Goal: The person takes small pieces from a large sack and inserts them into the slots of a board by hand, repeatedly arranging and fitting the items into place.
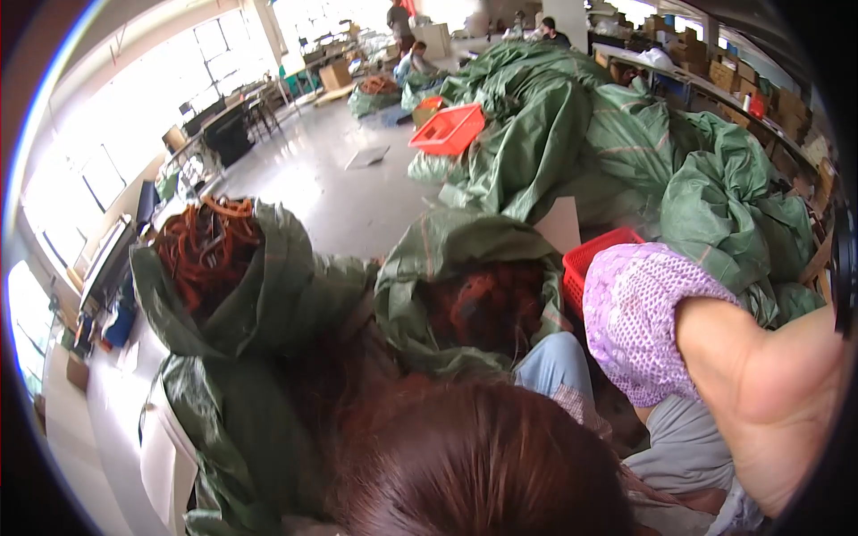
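Note:
My right hand (782, 397) is raised very close to the camera at the right edge, with the wrist and part of the palm showing. Its fingers lie outside the picture, so I cannot see whether they hold anything. A purple-and-white lace sleeve cover (657, 317) is on that arm. Beside the hand, a black object (843, 268) is cut off by the edge. My left hand is out of sight. Beyond the arm, an opened green woven sack (420, 259) contains a tangle of reddish-brown pieces (492, 304). A red plastic basket (594, 255) stands behind the sleeve.
Reddish-brown hair (483, 464) fills the bottom. Another green sack (286, 268) at left holds orange-brown strips (210, 255). Large green sacks (536, 116) are heaped behind, with a red basket (450, 129) against them. People (416, 62) are at the back. A long table (706, 89) with boxes lines the right.

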The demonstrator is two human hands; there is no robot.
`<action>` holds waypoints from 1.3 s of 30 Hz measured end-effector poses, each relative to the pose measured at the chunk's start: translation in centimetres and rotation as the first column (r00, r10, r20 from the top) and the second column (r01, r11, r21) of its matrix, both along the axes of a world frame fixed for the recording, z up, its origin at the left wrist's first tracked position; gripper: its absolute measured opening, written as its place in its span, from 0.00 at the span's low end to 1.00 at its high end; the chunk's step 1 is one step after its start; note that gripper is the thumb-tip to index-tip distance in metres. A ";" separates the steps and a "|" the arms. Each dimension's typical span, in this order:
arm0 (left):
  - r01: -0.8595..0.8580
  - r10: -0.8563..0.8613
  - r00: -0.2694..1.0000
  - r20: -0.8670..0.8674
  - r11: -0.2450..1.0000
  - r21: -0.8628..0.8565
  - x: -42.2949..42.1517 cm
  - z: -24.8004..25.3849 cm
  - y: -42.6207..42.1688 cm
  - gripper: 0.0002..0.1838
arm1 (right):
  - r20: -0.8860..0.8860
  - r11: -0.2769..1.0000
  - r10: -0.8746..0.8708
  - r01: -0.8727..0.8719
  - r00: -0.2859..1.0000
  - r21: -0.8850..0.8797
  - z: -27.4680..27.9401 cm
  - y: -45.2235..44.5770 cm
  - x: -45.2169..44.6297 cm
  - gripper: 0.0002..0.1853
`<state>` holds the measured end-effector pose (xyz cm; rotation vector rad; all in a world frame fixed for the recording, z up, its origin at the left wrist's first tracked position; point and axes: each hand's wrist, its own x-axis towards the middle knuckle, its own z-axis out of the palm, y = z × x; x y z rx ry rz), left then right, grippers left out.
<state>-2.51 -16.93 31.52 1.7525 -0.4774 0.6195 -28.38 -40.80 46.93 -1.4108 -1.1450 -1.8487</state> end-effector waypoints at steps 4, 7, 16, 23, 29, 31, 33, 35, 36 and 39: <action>-0.035 0.035 0.999 -0.038 0.999 0.001 0.0 -1.1 0.8 0.11 | -0.019 1.000 0.000 0.000 1.000 -0.029 -1.3 0.3 0.8 0.23; -0.083 0.084 0.995 -0.057 0.996 0.021 0.4 -1.7 0.9 0.11 | -0.092 1.000 0.000 0.000 0.996 0.002 -1.6 -1.6 2.4 0.22; -0.136 0.136 0.990 -0.044 0.991 0.006 -0.1 -1.7 0.4 0.11 | -0.164 1.000 0.011 -0.007 0.986 0.023 -2.4 -4.8 3.6 0.21; -0.159 0.159 0.987 -0.026 0.987 0.009 -0.2 -2.9 0.2 0.10 | -0.158 1.000 0.018 -0.017 0.987 0.010 -3.7 -5.5 3.7 0.20; -0.171 0.171 0.984 -0.046 0.985 0.011 -0.3 -3.3 0.0 0.10 | -0.190 0.999 0.025 -0.020 0.981 0.027 -3.2 -6.1 4.1 0.19; -0.179 0.179 0.983 -0.044 0.984 0.009 -0.4 -3.7 -0.1 0.10 | -0.186 0.999 0.028 -0.024 0.982 0.025 -3.6 -6.1 3.7 0.18; -0.174 0.175 0.984 -0.022 0.985 0.018 -0.5 -4.0 0.1 0.10 | -0.167 0.999 0.025 -0.020 0.986 0.033 -4.0 -6.0 3.4 0.18; -0.179 0.179 0.983 -0.031 0.984 0.001 -0.3 -4.9 -0.2 0.10 | -0.143 0.999 0.041 -0.040 0.989 0.009 -4.8 -5.7 2.5 0.18; -0.177 0.177 0.984 -0.035 0.984 -0.007 -0.2 -5.1 -0.3 0.10 | -0.132 0.999 0.042 -0.042 0.990 0.006 -5.2 -5.5 2.0 0.17; -0.171 0.170 0.985 -0.038 0.985 -0.020 -0.1 -5.6 -0.2 0.10 | -0.107 0.999 0.054 -0.053 0.993 0.010 -6.1 -5.1 1.3 0.17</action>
